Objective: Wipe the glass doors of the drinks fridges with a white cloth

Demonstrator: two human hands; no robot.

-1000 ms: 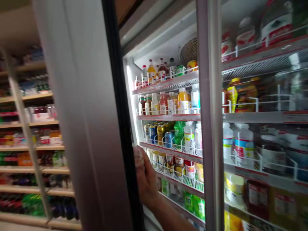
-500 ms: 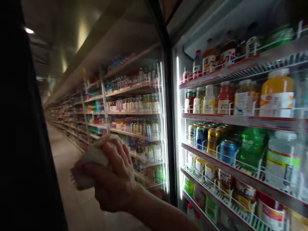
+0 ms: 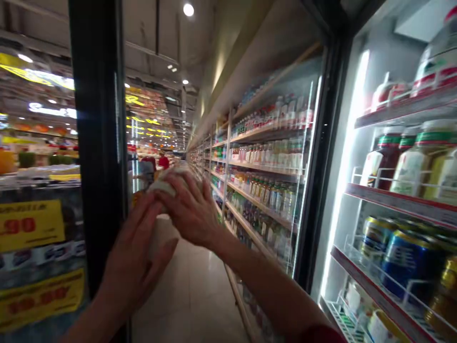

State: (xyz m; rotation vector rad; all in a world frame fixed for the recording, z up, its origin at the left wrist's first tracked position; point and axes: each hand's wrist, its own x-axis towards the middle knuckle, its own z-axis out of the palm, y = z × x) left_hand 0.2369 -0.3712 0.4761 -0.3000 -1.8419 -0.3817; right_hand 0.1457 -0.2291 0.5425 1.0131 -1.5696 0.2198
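My right hand (image 3: 189, 205) is closed on a bunched white cloth (image 3: 167, 186), in front of the glass door (image 3: 264, 157) of a drinks fridge. Only part of the cloth shows past the fingers; a pale patch lower down may be more of it. My left hand (image 3: 134, 252) is raised just left of the right one. Its fingers are stretched out, with the tips at the cloth, and its thumb stands apart. Whether those fingertips touch the cloth or only overlap it in view, I cannot tell.
On the right, lit fridge shelves (image 3: 400, 196) hold bottles and cans behind wire rails. The door's black frame (image 3: 100, 143) stands upright at the left. Beyond are yellow price signs (image 3: 30, 224) and a tiled aisle (image 3: 189, 290). A person in red (image 3: 163, 161) is far off.
The view has swung left, bringing the door's left frame and the store beyond into sight. My left hand has come in beside the right hand, which still holds the cloth.
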